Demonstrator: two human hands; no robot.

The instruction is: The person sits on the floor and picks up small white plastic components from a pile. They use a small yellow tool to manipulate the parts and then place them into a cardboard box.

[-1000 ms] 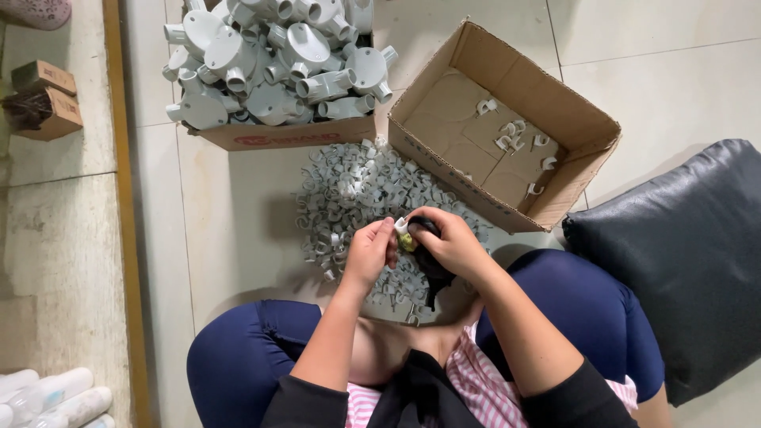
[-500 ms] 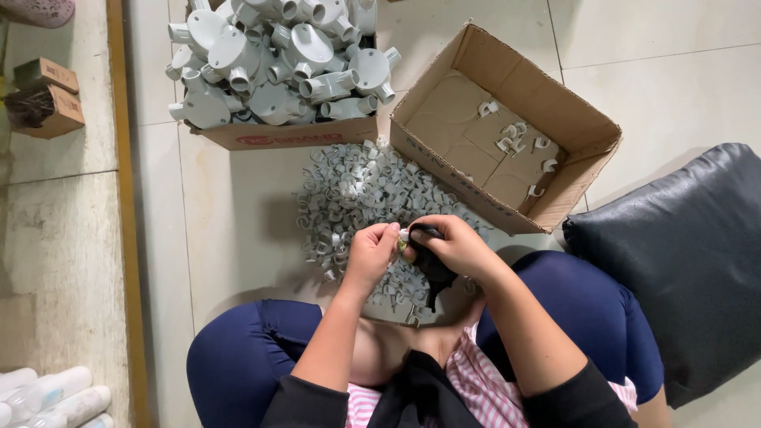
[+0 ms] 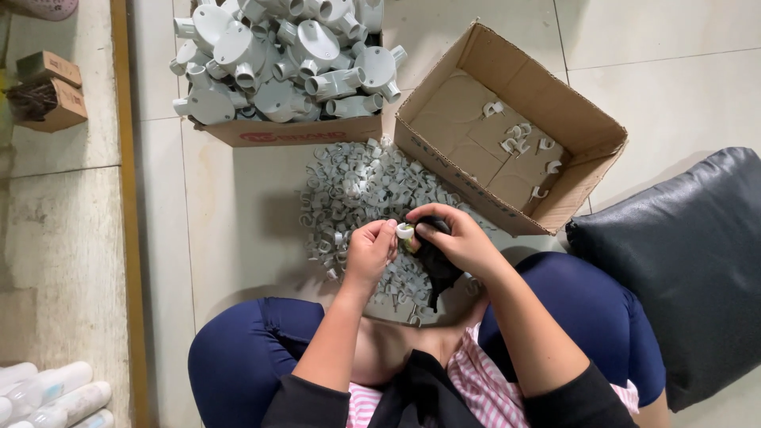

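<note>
I sit on the floor with my knees apart. My left hand [image 3: 370, 250] pinches a small white plastic pipe clip [image 3: 405, 231] between its fingertips. My right hand [image 3: 457, 238] grips a black cloth [image 3: 434, 262] and presses it against that clip. Both hands hover over a heap of small grey-white pipe clips [image 3: 358, 194] spread on the tiled floor in front of me. An open cardboard box [image 3: 585, 119] to the right of the heap holds several of the same clips on its bottom.
A second cardboard box [image 3: 293, 131], piled with large white round junction fittings, stands behind the heap. A black cushion [image 3: 694, 261] lies at my right. Two small brown boxes [image 3: 47, 89] sit far left, white tubes [image 3: 55, 392] at bottom left.
The hands have stayed together over the heap. The right hand's fingers have shifted the black cloth around the clip, which is now more exposed at the left fingertips.
</note>
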